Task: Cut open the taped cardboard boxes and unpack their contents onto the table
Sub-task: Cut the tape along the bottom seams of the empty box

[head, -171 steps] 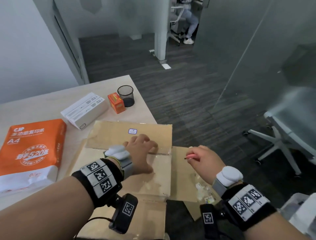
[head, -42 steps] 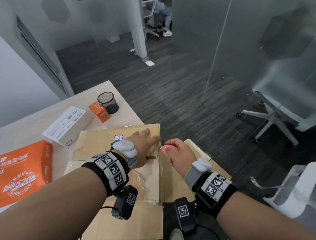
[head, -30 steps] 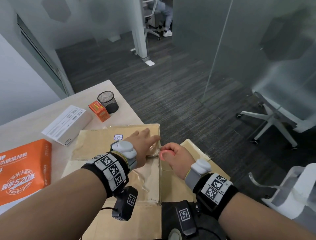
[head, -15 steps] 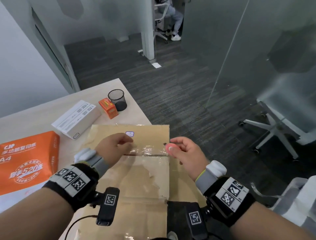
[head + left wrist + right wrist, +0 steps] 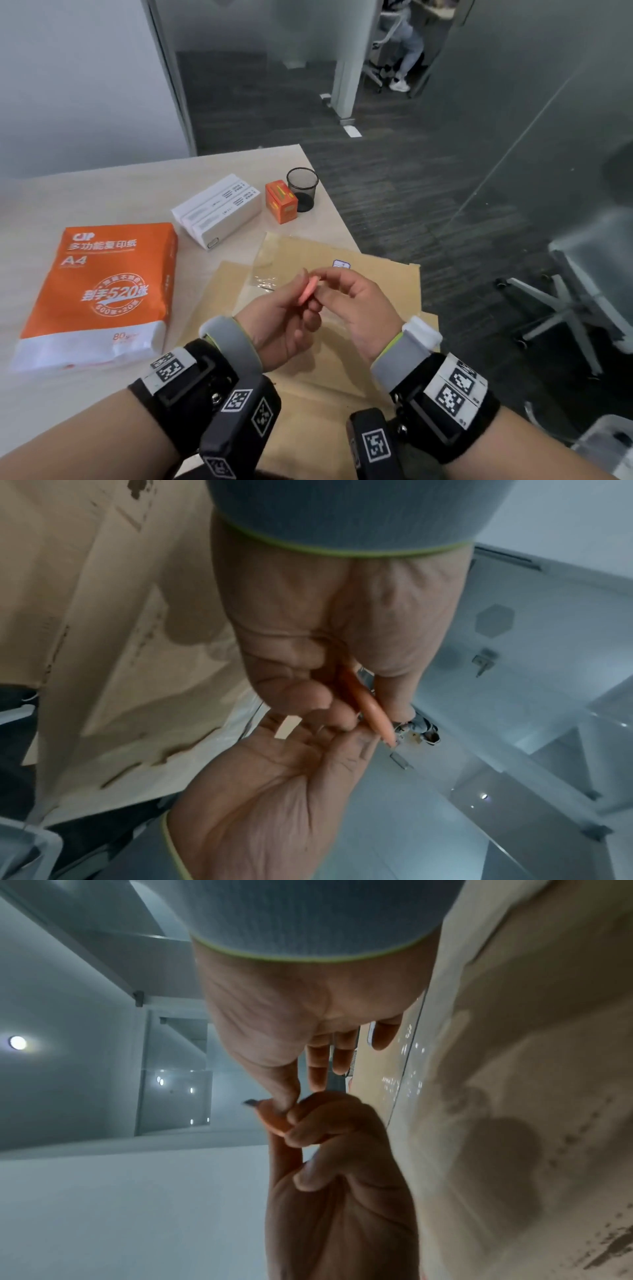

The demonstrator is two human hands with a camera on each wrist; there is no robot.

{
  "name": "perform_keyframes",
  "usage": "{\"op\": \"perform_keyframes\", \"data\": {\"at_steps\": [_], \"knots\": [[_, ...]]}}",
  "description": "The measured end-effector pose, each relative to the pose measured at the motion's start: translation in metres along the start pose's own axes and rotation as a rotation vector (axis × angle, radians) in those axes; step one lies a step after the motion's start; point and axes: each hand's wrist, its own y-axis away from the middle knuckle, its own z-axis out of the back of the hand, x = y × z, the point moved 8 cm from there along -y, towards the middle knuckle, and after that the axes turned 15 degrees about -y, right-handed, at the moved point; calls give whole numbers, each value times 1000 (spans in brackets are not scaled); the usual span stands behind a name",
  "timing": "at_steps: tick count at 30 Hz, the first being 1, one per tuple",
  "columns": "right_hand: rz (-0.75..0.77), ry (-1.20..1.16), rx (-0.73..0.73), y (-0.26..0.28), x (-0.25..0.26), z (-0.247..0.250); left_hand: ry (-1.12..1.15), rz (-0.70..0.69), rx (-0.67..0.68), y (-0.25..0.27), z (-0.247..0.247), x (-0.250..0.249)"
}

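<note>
A flat brown cardboard box (image 5: pixel 376 294) with clear tape (image 5: pixel 263 277) lies at the table's right edge. Both hands meet just above it around a small pink-orange cutter (image 5: pixel 307 292). My left hand (image 5: pixel 291 305) holds the cutter's body in curled fingers. My right hand (image 5: pixel 330 284) pinches its far end. In the left wrist view the cutter (image 5: pixel 368 707) runs between the left hand's thumb and fingers, and the right hand (image 5: pixel 346 737) touches its tip. In the right wrist view the right thumb (image 5: pixel 286 1096) presses on the cutter (image 5: pixel 272 1118). The blade is not visible.
On the table lie an orange ream of A4 paper (image 5: pixel 99 291), white boxes (image 5: pixel 215 209), a small orange box (image 5: pixel 281 202) and a black mesh cup (image 5: pixel 302 188). An office chair (image 5: pixel 565 301) and a plastic bin (image 5: pixel 603 445) stand on the floor to the right.
My left hand has left the box flap and joined the right hand. The cutter, held by the right hand alone at the box's seam, now sits between both hands above the box.
</note>
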Motion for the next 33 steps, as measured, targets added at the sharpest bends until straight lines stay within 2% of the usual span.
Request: {"op": "perform_keyframes", "data": {"at_steps": [3, 5, 7, 9, 12, 17, 22, 26, 33], "knots": [[-7, 230, -34, -9, -14, -23, 58, -108, -173, 8, 59, -23], [-27, 514, -25, -13, -22, -37, 1, -152, -279, 15, 99, -39], [-76, 847, 59, -17, -33, -45, -88, -162, -370, 19, 129, -49], [-136, 1129, 149, -20, -41, -63, -137, -175, -421, 25, 158, -59], [-207, 1329, 178, -22, -45, -75, -207, -173, -465, 23, 183, -63], [-326, 1356, 164, -40, -48, -80, -398, -121, -459, 16, 195, -60], [-430, 1446, 291, -56, -53, -85, -594, -124, -434, 10, 188, -69], [-449, 1453, 338, -57, -54, -85, -714, -136, -458, 12, 177, -79], [-458, 1387, 297, -54, -58, -80, -902, -102, -481, 10, 162, -87]]}}
